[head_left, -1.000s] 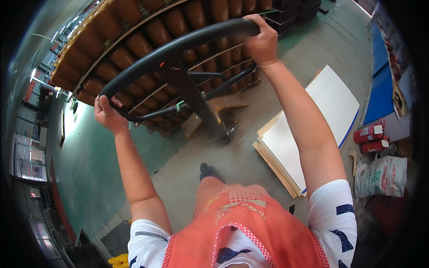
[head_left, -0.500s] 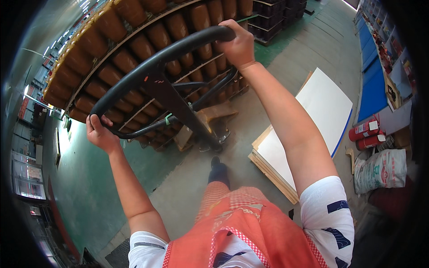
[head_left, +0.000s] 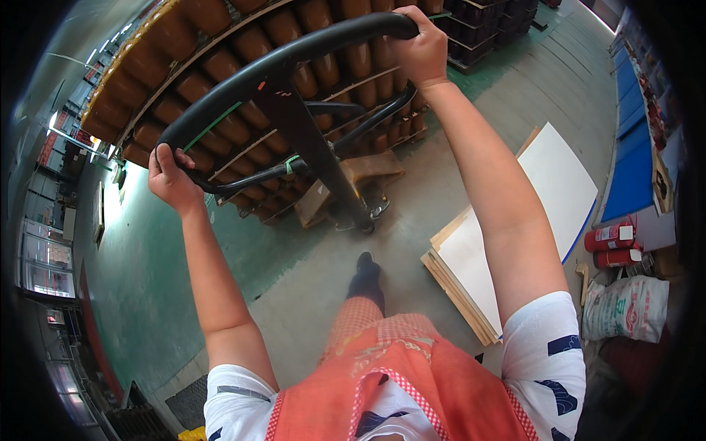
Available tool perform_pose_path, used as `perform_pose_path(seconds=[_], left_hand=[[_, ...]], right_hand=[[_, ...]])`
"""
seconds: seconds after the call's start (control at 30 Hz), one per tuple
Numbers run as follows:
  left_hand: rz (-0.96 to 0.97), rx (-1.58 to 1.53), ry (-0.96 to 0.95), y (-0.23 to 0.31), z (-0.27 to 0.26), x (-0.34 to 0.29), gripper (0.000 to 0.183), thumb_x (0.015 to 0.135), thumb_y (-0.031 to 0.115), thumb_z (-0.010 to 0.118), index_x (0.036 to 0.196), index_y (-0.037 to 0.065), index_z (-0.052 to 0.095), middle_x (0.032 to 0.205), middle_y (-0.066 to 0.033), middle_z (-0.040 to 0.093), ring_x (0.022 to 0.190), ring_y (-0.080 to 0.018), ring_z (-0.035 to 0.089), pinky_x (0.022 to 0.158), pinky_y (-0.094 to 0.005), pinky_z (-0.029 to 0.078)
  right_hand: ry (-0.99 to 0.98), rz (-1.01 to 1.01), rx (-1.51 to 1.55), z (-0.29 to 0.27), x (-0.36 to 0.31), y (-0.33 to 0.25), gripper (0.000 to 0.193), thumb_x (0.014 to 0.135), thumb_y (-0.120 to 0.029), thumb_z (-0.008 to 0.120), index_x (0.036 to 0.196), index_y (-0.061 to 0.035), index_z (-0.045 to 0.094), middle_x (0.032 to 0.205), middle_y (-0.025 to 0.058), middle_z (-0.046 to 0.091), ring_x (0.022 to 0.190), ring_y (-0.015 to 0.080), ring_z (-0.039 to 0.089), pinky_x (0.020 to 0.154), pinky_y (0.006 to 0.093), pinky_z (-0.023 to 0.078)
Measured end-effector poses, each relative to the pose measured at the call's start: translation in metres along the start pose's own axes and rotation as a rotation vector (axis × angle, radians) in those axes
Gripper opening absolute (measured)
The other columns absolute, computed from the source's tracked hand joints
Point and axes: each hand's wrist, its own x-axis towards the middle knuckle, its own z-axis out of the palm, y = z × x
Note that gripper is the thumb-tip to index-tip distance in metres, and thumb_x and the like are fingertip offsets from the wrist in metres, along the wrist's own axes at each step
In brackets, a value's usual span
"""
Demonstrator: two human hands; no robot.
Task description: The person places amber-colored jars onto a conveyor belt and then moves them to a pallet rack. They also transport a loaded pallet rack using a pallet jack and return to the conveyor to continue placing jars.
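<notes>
Both my hands are on the black loop handle of a hand pallet truck. My left hand is wrapped round the handle's lower left bend, thumb up. At its upper right end, my right hand closes over the grip. The handle leans, its dark shaft running down to a metal base on the floor. Beyond it, tiers of filled brown jars stand stacked with thin sheets between them. A yellowish wooden pallet shows under the stack, partly hidden by the shaft.
White-topped boards lie stacked on the floor to my right. Past them are red fire extinguishers, a white printed sack and blue panels along the wall. Dark stacked crates stand at the far right.
The handle and both gripping hands sit higher in the picture, and the right arm reaches out further. The surrounding floor items have shifted slightly rightward. A yellow object shows at the bottom left edge.
</notes>
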Motion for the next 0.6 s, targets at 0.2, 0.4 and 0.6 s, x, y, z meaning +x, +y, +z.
perform_pose_path(seconds=[0.2,0.4,0.6], left_hand=[[-0.005,0.022,0.006,0.003,-0.005,-0.005,0.036,0.094,0.034,0.069,0.091,-0.001,0.062,0.065,-0.0031,0.054,0.054,-0.0102,0.048,0.05,-0.0227,0.038],[-0.033,0.016,0.013,0.003,-0.004,-0.005,0.035,0.094,0.033,0.069,0.09,-0.001,0.063,0.065,-0.0029,0.054,0.054,-0.0101,0.048,0.051,-0.0227,0.038],[-0.014,0.011,0.011,0.002,-0.01,-0.002,0.034,0.094,0.032,0.069,0.091,-0.001,0.063,0.065,-0.0027,0.054,0.054,-0.0098,0.049,0.051,-0.0227,0.038]], right_hand=[[-0.012,0.036,0.023,0.008,-0.002,0.003,0.028,0.07,-0.015,0.079,0.096,-0.0152,0.068,0.082,0.0119,0.069,0.079,0.0327,0.069,0.069,0.0355,0.055],[-0.001,0.052,0.063,0.013,0.0,0.005,0.027,0.071,-0.017,0.08,0.095,-0.0155,0.068,0.081,0.0122,0.069,0.079,0.0331,0.068,0.068,0.0352,0.054],[-0.007,0.008,0.108,0.016,0.008,-0.011,0.017,0.074,-0.007,0.074,0.089,-0.0063,0.065,0.07,0.0161,0.064,0.066,0.0249,0.067,0.062,0.0332,0.051]])
